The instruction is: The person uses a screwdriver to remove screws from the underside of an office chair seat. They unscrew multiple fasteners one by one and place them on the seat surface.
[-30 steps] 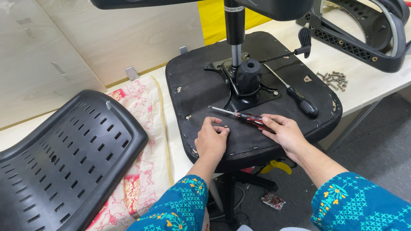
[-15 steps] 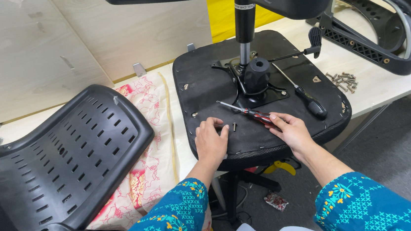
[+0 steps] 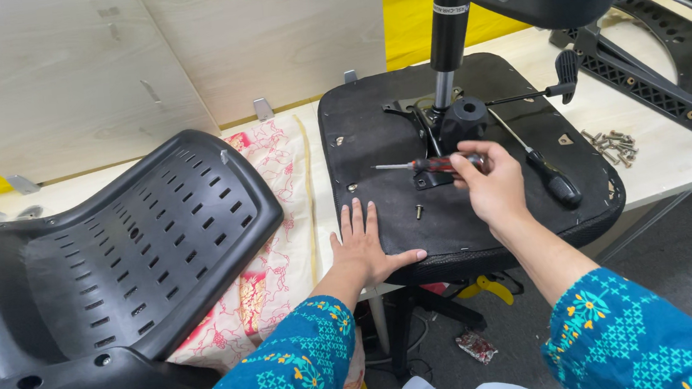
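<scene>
The right hand [image 3: 491,186] covers the red screwdriver [image 3: 431,164] handle's end. The backrest frame [image 3: 668,66] is cut off at the right edge. The screw pile [image 3: 613,144] is too small to count.

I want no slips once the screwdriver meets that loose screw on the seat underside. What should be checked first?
1. Right hand grips red-handled screwdriver: ok.
2. Left hand flat on upturned seat, steadying it: ok.
3. Loose screw upright near the left fingertips: ok.
4. Screwdriver tip on the screw: not ok, it points left, above it.
5. Tip matches the screw head: cannot tell.
</scene>
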